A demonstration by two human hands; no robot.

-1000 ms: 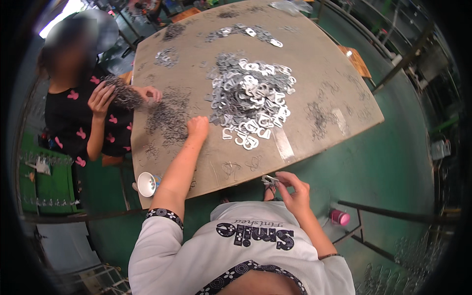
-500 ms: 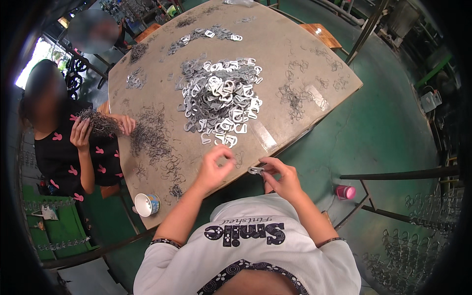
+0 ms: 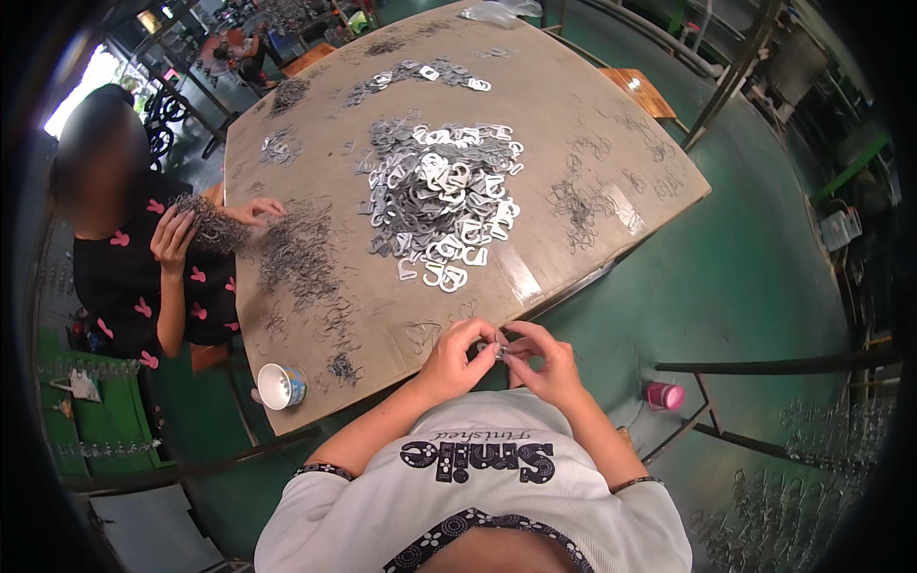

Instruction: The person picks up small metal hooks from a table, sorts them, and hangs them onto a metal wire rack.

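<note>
Just in front of the table's near edge, my two hands meet, fingertips almost touching. A small silver metal hook piece (image 3: pixel 500 352) shows between them, mostly covered by fingers. My right hand (image 3: pixel 546 368) pinches this piece. My left hand (image 3: pixel 460 365) is closed in a pinch against it; whatever lies in its fingertips is too small and hidden to name. Beyond my hands rises a heap of flat silver hook pieces (image 3: pixel 444 191) with open loops. Several thin bent wires (image 3: pixel 420 334) lie on the table close to my left hand.
On the left a person (image 3: pixel 172 267) in a dark patterned top holds a clump of bent wires (image 3: pixel 215 227) over a wire pile (image 3: pixel 296 258). A paper cup (image 3: pixel 281 387) stands at the brown table's (image 3: pixel 382 315) near left corner. More wires (image 3: pixel 578 210) lie right; a pink container (image 3: pixel 665 395) sits lower right.
My left hand has come right and down from above the table to meet my right hand at the metal hook piece. The co-worker's hand by the wire pile has shifted slightly.
</note>
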